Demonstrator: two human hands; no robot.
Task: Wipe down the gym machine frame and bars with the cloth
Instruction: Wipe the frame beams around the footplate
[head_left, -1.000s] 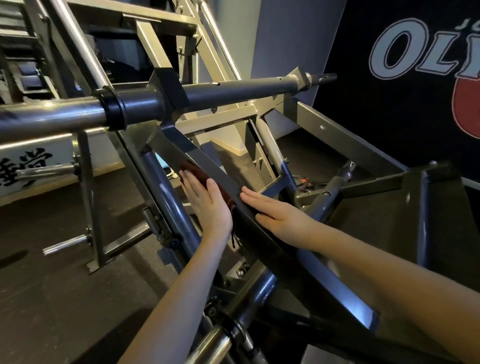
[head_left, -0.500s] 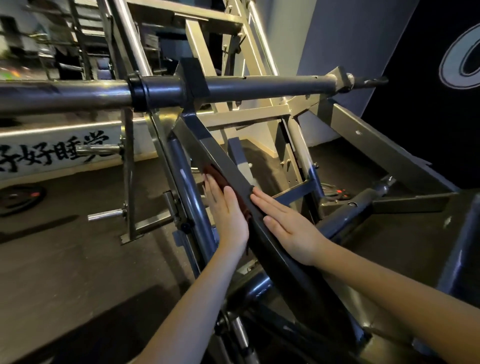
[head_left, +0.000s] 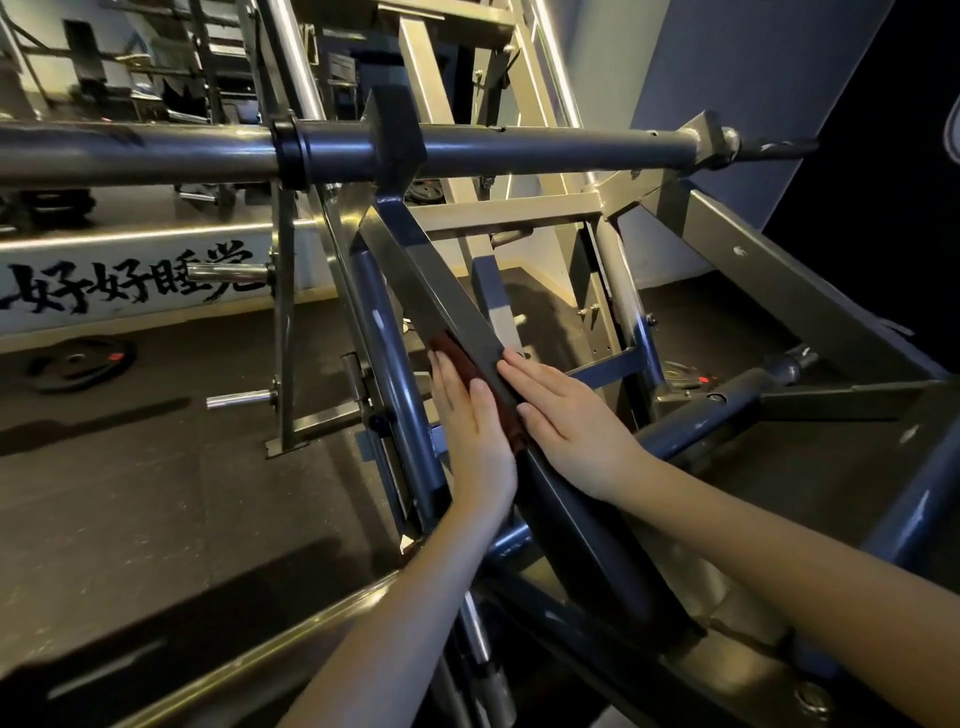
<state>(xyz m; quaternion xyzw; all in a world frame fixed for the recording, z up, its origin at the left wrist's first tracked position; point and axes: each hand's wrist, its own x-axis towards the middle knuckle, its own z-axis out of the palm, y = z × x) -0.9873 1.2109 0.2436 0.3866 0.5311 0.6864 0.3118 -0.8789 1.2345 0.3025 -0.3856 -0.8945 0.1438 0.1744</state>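
- Head view: the left hand (head_left: 475, 431) lay flat against the left face of the sloping beam (head_left: 447, 301), pressing the dark red cloth (head_left: 454, 351) to the metal. Its grip was apart, with the fingers straight and nothing pinched.
- The right hand (head_left: 566, 415) rested flat on the beam's upper right face, just beside the left hand. Its grip was also apart, the fingers straight and touching bare metal, not the cloth.
- The cloth sat between the left palm and the beam, showing past the fingertips at the far end and along the thumb side.
- Compared with a second before, the view had swung left. The wall lettering (head_left: 130, 280) and a weight plate (head_left: 78, 364) on the floor had come into sight, while the logo on the right had nearly gone.
- Both hands had kept the same paired pose on the beam. More bare beam showed between the cloth and the horizontal bar (head_left: 519, 145), so the stroke had probably run toward the near end.
- By my judgement, this beam's left face was mid-wipe. The horizontal bar and the far frame members were not being touched.
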